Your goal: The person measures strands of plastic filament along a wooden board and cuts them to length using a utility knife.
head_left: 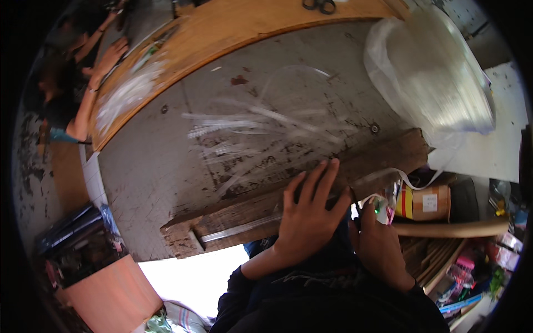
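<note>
A worn wooden plank (383, 158) lies along the near edge of the grey worktable, with a clear plastic strip (241, 228) stretched along its top. The strip's left end is by a small raised stop (196, 241) on the plank. My left hand (310, 213) presses flat over strip and plank, fingers spread. Close beside it, at the plank's near edge, my right hand (380, 244) is closed around a slim dark tool (356, 217); its kind is mostly hidden by the fingers. Several loose clear plastic strips (233, 126) lie on the tabletop beyond.
A big coil of clear plastic strip (433, 77) stands at the far right. Black-handled scissors (319, 5) rest on the raised wooden ledge (244, 28). Another person's hand (114, 55) is at the far left. Cardboard boxes (114, 294) and shelves border the table.
</note>
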### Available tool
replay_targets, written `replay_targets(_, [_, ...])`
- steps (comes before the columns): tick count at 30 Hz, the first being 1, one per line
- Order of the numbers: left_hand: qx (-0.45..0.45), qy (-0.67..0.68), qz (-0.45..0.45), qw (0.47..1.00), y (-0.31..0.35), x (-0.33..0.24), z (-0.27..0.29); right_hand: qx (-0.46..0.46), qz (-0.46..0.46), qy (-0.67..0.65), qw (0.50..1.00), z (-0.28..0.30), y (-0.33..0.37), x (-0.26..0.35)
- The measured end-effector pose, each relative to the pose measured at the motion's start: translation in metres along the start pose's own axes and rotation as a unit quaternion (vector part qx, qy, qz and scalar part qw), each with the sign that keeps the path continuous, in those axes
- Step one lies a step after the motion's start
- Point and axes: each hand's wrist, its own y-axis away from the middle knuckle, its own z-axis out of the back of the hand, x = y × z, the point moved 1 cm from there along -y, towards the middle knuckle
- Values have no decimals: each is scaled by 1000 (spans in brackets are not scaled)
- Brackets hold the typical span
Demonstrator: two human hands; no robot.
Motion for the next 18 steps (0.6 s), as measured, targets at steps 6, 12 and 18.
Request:
replay_targets(6, [-14, 0, -15, 1000, -9, 2, -5, -13, 3, 40, 999, 2, -3, 1])
replay_targets(12, [-27, -5, -18, 999, -10, 1, -8, -15, 5, 34, 999, -1, -5, 0])
replay_targets(18, [-25, -24, -12, 999, -9, -1, -5, -21, 11, 34, 999, 0, -7, 5])
